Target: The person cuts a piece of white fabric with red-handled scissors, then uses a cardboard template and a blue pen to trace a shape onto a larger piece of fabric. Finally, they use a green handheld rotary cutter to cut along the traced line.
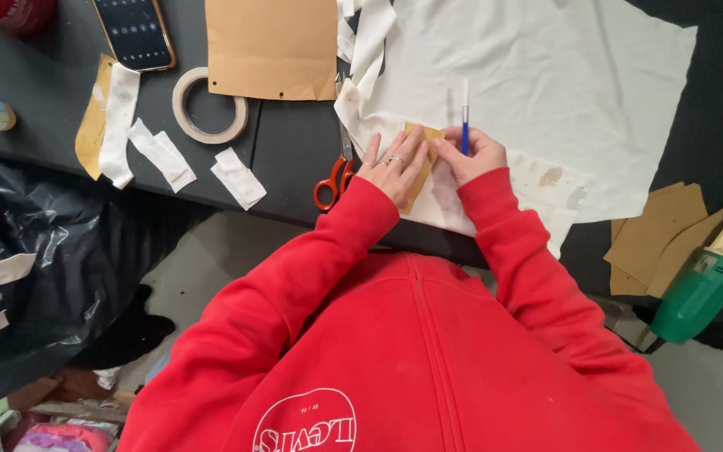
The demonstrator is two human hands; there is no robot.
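My left hand (395, 166), with a ring on one finger, lies flat with fingers spread on a small brown cardboard piece (430, 134). That piece rests on a white cloth (546, 75) spread over the dark table (294, 142). My right hand (477, 155) is at the right edge of the cardboard piece and grips a blue and white pen (464, 105), which stands upright with its tip down by the cardboard. Both of my sleeves are red.
Orange-handled scissors (334, 180) lie just left of my left hand. Further left are a tape roll (208, 106), white cloth strips (161, 153), a phone (135, 32) and a brown paper sheet (271, 46). A green power tool (709, 280) and cardboard pieces (658, 230) sit at right, a black plastic bag (35, 276) lower left.
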